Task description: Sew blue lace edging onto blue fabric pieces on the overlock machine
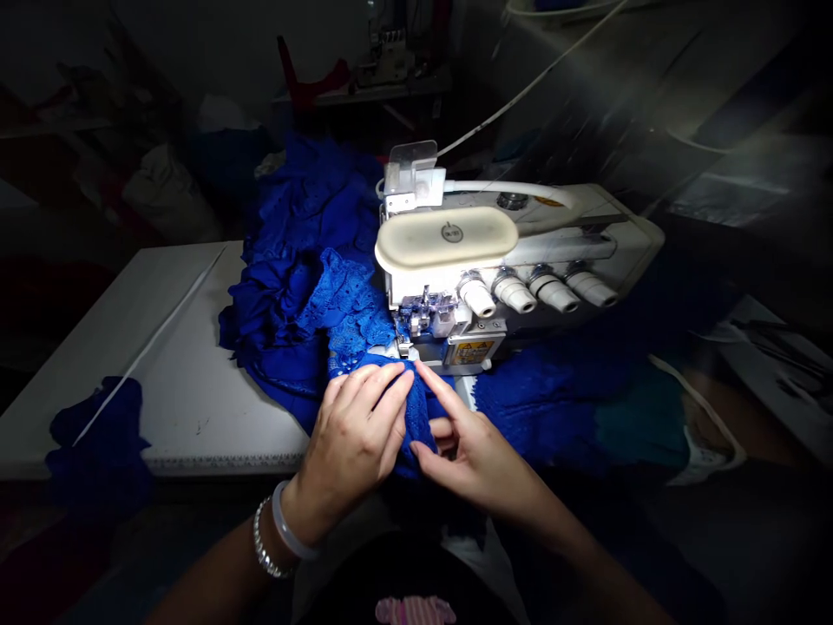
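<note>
Left hand: the left hand (pixel 355 434), lower centre of the frame, is curved over a fold of royal-blue lace fabric (pixel 416 417), its fingers close together, holding the fold down. A silver chain bracelet (pixel 264 540) and a pale smooth bangle (pixel 290 531) sit on the wrist.

Right hand: the right hand (pixel 482 460), just beside the left, is in a narrow hold, with the fold's edge between the outstretched forefinger and thumb.

Lace: the fold lies between both hands, directly in front of the metal presser foot (pixel 423 314) and touching the area below it. More of the same scalloped fabric runs up to the left of the foot.

Machine: a white overlock sewing machine (pixel 495 260) stands at centre, with four white cylindrical tension dials (pixel 553 291) in a row and a clear plastic guard (pixel 413 165) on top.

Worktop: a white worktop (pixel 188 382) extends to the left, carrying a large heap of gathered blue cloth (pixel 299 260) and, at its lower left edge, a smaller blue bundle (pixel 97 443).

Background: upper centre, in dim light, a second sewing machine (pixel 387 56) stands on a table beside a red object (pixel 305 78).
</note>
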The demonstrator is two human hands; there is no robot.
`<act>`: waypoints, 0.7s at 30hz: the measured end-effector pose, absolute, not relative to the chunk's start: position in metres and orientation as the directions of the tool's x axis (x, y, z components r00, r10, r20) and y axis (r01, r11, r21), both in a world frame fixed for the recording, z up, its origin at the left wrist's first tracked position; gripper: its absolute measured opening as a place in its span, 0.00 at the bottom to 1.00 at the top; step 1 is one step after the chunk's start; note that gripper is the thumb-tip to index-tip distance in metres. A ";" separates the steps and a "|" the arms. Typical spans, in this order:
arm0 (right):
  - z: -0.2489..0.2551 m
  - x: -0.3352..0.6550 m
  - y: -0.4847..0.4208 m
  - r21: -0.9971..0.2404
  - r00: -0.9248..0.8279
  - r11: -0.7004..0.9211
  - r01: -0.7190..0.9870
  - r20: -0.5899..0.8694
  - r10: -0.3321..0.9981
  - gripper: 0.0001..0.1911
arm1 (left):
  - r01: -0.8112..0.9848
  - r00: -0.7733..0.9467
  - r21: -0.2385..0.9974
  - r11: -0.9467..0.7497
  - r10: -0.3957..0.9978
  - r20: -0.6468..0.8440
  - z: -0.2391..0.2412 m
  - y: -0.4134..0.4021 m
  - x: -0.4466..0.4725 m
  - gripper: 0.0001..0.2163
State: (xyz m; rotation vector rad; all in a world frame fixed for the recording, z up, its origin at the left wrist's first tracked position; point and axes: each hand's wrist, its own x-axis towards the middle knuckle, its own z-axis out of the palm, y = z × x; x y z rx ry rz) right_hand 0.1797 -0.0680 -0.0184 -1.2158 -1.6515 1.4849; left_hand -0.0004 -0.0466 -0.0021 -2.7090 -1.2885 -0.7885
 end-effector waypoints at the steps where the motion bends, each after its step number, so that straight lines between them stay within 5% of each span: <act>1: -0.018 0.180 -0.067 -0.971 -0.397 -0.048 0.236 -0.141 0.907 0.45 | 0.748 0.515 0.180 -0.638 0.730 0.449 -0.002 -0.047 0.001 0.17; 14: -0.030 0.178 -0.057 -0.975 -0.305 0.002 0.222 -0.068 0.950 0.41 | 0.833 0.458 0.127 -0.538 0.801 0.386 0.001 -0.043 0.012 0.18; 21: -0.047 0.158 -0.067 -0.975 -0.072 -0.119 -0.186 -0.107 0.992 0.38 | 0.830 0.480 0.097 -0.550 0.791 0.379 -0.004 -0.034 0.014 0.19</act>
